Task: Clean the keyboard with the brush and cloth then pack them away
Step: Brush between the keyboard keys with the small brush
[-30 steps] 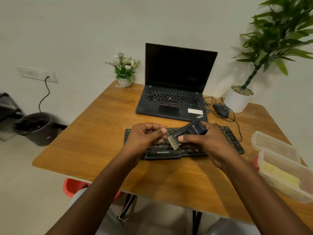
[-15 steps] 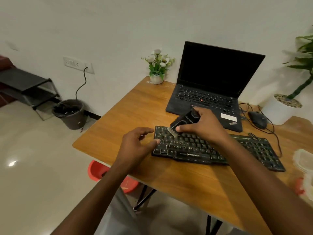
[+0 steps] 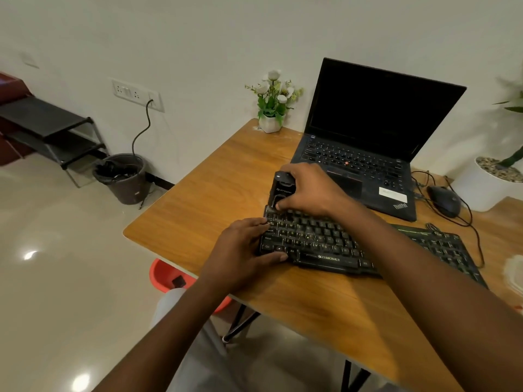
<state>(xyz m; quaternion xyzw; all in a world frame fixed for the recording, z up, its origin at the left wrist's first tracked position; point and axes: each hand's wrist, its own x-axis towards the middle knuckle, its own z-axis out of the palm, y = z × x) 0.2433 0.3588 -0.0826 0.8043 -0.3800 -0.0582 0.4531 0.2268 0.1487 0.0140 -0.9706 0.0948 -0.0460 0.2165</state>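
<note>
A black keyboard [image 3: 328,244] lies across the wooden desk [image 3: 215,190] in front of me. My right hand [image 3: 308,190] grips a black brush [image 3: 281,188], its bristle end down at the keyboard's top left corner. My left hand [image 3: 243,250] holds the keyboard's left end, fingers over the keys and thumb along the front edge. The cloth is not in view.
An open black laptop [image 3: 368,137] stands behind the keyboard, with a mouse [image 3: 444,203] and cables to its right. A small flower pot [image 3: 270,123] sits at the desk's far edge. A clear container [image 3: 515,273] shows at the right edge. A bin [image 3: 121,176] stands on the floor.
My right hand moved the brush left to the keyboard's top left corner and turned it more upright. My left hand closed onto the keyboard's left end. The view swung left.
</note>
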